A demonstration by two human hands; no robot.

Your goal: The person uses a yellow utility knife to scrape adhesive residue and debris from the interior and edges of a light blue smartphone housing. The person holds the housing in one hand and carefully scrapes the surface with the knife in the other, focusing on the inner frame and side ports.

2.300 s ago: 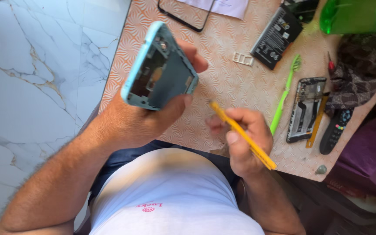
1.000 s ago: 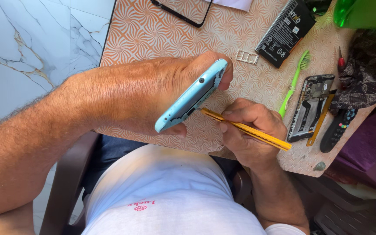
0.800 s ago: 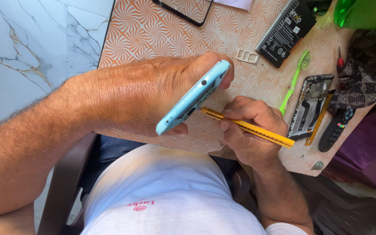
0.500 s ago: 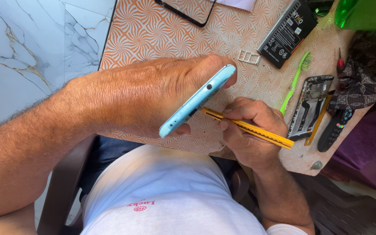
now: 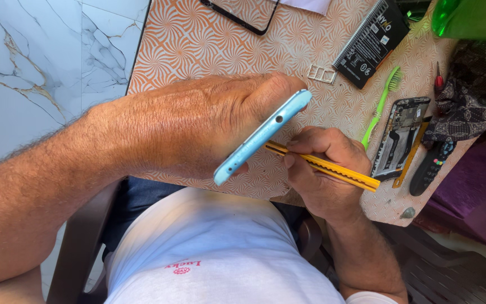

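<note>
My left hand (image 5: 198,126) grips a light blue phone body (image 5: 262,137), held edge-on above the table's near edge so only its thin side shows. My right hand (image 5: 319,174) is closed around a yellow flat tool (image 5: 333,169). The tool's tip reaches under the phone's edge and is hidden behind it. Both hands hover over the orange patterned table (image 5: 198,39), close to my white shirt.
On the table lie a black glass screen panel (image 5: 243,12), a black battery (image 5: 371,42), a small metal card tray (image 5: 322,74), a green toothbrush (image 5: 382,104), a phone inner frame (image 5: 400,135), a black remote (image 5: 431,167), a patterned cloth (image 5: 471,93) and a green bottle (image 5: 471,17). Marble floor lies left.
My left hand turned the phone from showing its open inside to edge-on and lowered it toward my right hand. The yellow tool's tip came to the phone's edge and stays there.
</note>
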